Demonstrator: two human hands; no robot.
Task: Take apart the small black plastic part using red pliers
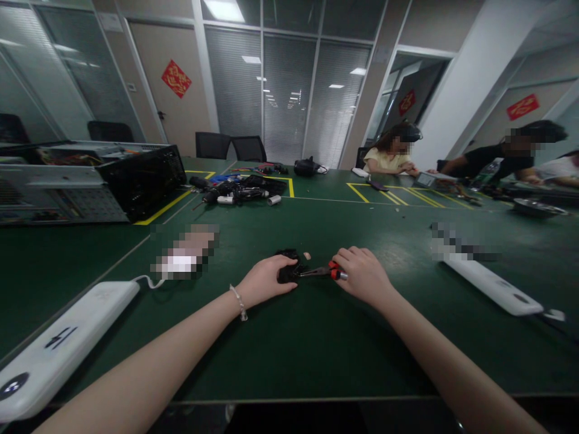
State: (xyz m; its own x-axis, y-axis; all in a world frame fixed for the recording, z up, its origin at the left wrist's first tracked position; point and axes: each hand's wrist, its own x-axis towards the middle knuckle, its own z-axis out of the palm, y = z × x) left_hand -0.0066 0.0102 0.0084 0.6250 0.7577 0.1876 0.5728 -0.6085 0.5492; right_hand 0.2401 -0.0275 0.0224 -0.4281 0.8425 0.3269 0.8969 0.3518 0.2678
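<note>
My left hand (pixel 263 280) is closed around a small dark, black part (pixel 287 272) on the green table, thumb on its far side and fingers on the near side. The exact kind of part is too dark to make out. In my right hand (pixel 365 274) is a pair of needle-nose pliers (pixel 316 272) with red handles. Their narrow jaws point left and meet the right edge of the black part; whether they grip it cannot be told. Just beyond the jaws lies a small pale pinkish piece (pixel 307 256).
An open computer case (pixel 149 184) stands at the far left. Behind my hands lies a heap of cables and parts (pixel 248 188). White power banks (pixel 67 343) (pixel 493 286) lie on both sides, the left one cabled to a phone-like device. Other people (pixel 391 154) sit at the far right.
</note>
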